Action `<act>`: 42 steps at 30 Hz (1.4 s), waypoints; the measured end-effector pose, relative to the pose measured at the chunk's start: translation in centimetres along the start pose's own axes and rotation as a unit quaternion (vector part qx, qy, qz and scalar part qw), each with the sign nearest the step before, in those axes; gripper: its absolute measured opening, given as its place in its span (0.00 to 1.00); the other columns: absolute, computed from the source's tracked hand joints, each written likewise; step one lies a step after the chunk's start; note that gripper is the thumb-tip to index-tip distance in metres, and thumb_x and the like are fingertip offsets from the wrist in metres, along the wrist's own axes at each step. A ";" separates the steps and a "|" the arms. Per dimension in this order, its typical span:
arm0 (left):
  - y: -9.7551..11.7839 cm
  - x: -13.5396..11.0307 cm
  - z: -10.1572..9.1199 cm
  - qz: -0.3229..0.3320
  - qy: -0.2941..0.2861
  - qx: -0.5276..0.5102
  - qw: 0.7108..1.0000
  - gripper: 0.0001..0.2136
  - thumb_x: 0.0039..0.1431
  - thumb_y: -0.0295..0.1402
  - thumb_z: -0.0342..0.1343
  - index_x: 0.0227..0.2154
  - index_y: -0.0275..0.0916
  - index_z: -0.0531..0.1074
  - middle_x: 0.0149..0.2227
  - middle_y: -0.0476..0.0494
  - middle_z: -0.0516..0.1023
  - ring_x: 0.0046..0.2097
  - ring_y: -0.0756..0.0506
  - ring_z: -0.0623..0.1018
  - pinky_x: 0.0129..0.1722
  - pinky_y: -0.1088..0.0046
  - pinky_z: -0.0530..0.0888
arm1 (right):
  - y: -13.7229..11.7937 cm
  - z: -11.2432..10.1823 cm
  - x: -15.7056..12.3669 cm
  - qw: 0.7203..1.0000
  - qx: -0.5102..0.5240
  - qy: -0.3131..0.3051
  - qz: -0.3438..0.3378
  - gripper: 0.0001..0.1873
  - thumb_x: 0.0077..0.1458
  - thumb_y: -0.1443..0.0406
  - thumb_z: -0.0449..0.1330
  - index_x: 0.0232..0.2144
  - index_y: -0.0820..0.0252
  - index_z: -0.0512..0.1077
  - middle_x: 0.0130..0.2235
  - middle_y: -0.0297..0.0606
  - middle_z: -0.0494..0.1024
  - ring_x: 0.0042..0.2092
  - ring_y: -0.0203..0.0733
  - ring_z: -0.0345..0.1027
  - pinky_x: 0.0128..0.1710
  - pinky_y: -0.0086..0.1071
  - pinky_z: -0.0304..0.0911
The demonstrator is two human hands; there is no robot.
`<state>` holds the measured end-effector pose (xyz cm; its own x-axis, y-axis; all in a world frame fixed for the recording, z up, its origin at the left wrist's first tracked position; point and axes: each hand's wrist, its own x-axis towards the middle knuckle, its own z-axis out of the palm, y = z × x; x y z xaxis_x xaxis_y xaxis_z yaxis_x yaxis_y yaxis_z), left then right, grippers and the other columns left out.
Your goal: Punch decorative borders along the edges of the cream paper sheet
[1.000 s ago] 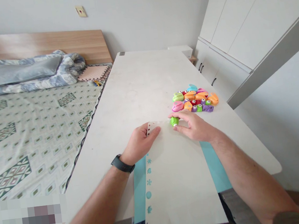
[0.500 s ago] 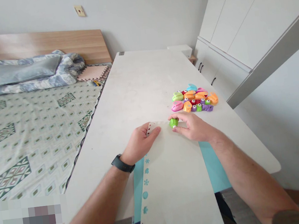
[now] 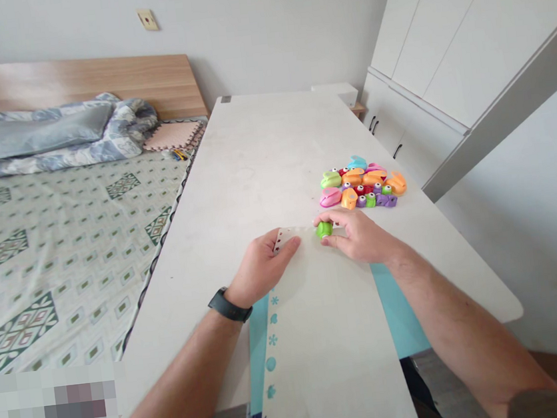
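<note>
A long sheet of white paper lies in front of me, with shaped holes cut along its left edge and far edge. My left hand pinches the far left corner of this sheet, thumb on top. At the far edge, my right hand grips a small green craft punch between thumb and fingers. The punch sits at the paper's edge; its slot is hidden. Blue sheeting shows beneath the paper on both sides and through the left-hand holes.
Several colourful craft punches lie grouped beyond my right hand on the white table. To the left is a bed with a folded quilt and pillow. White cabinets stand on the right.
The green punch appears turned or pressed slightly in my right hand, its white part showing less. Both hands otherwise stay in place.
</note>
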<state>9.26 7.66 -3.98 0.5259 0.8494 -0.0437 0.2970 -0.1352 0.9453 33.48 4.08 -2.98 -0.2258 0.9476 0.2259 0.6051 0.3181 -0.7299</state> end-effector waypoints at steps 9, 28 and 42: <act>-0.2 0.0 0.0 0.000 -0.002 -0.001 1.000 0.18 0.65 0.50 0.55 0.37 0.37 0.74 0.31 0.47 0.77 0.30 0.48 0.73 0.26 0.77 0.69 | 0.1 0.3 0.2 1.000 -0.009 -0.005 0.007 0.14 0.56 0.67 0.65 0.46 0.57 0.75 0.42 0.39 0.79 0.44 0.45 0.70 0.48 0.40 0.65; -0.2 0.2 -0.2 -0.021 -0.015 -0.026 0.999 0.20 0.63 0.51 0.58 0.39 0.36 0.76 0.33 0.45 0.80 0.31 0.47 0.77 0.27 0.75 0.70 | 0.3 0.8 0.3 1.000 0.012 -0.007 0.023 0.13 0.55 0.66 0.65 0.44 0.57 0.75 0.40 0.37 0.78 0.42 0.43 0.70 0.47 0.38 0.65; 1.2 1.0 -0.1 0.012 -0.029 -0.007 0.999 0.27 0.52 0.48 0.69 0.53 0.41 0.78 0.48 0.41 0.83 0.47 0.39 0.81 0.48 0.63 0.76 | -1.2 1.4 0.5 1.000 -0.017 -0.011 -0.024 0.14 0.56 0.71 0.64 0.46 0.56 0.76 0.41 0.39 0.79 0.45 0.46 0.70 0.47 0.39 0.62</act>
<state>10.05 8.36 -2.91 0.5786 0.8147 -0.0391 0.2725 -0.1479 0.9507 31.57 4.09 -2.86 -0.2706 0.9308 0.2456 0.6183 0.3636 -0.6968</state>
